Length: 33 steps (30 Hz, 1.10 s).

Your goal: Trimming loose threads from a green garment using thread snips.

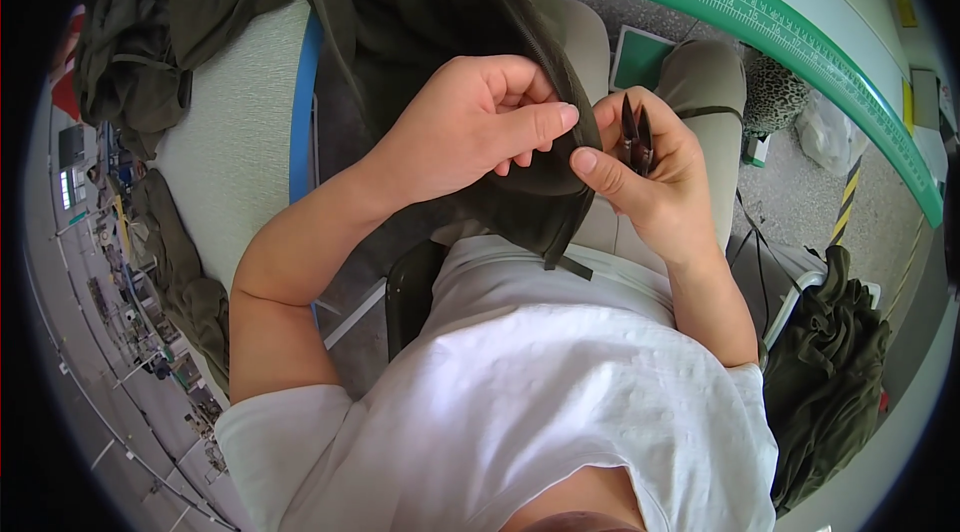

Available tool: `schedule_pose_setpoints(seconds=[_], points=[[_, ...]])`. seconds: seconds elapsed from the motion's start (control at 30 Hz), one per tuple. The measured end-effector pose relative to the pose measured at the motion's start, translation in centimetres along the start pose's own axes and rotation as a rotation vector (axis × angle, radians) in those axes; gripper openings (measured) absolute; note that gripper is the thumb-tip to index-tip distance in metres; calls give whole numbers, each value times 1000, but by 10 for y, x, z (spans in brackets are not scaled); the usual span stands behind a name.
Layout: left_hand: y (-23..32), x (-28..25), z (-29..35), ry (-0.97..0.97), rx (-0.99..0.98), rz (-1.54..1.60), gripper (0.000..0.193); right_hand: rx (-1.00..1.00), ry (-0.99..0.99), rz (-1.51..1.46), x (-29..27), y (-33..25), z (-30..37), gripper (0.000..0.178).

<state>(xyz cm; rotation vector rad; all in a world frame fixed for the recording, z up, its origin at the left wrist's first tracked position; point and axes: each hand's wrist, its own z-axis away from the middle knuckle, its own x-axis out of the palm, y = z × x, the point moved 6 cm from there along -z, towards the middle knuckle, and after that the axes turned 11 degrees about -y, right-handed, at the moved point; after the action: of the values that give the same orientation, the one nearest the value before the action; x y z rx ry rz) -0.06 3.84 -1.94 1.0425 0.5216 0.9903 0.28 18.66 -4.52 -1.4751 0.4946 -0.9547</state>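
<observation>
Holds snips [632, 153] in right hand [664, 194], points up beside cloth [425, 12], hanging right of bench's [238, 102] blue edge. Curls left hand [472, 127] narrowly at cloth's margin; cannot tell if pinching. Could nick cloth by tilting snips.

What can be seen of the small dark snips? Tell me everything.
The snips are dark, nearly black, and look metallic, with a slight sheen. Two slim blades taper to points, their tips apart. They lie in the person's right hand, within the curl of its fingers and thumb, tips pointing away from the wearer's body. The blades show clear of the dark green cloth to their left. The hand hides the rest.
</observation>
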Motion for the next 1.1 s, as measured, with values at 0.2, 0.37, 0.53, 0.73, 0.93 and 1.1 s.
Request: schedule_pose_setpoints(seconds=[0.2,0.37,0.53,0.73,0.93,1.1], points=[[-3,1,-1,21,-16,-23,19,43,41,91,-6,-5,-4,12],[-6,1,-4,12,22,-47,16,-28,70,202,-8,-10,-8,10],[-7,-2,-8,76,87,-119,11,-45,48,184,-7,-7,-10,9],[-14,-12,-17,163,229,-216,9,-8,16,76,0,-1,-12,8],[-9,-12,-15,121,169,-124,10,163,27,-419,-8,14,-17,8],[-10,-11,-14,42,67,10,12,160,52,-362,-14,16,-19,8]])
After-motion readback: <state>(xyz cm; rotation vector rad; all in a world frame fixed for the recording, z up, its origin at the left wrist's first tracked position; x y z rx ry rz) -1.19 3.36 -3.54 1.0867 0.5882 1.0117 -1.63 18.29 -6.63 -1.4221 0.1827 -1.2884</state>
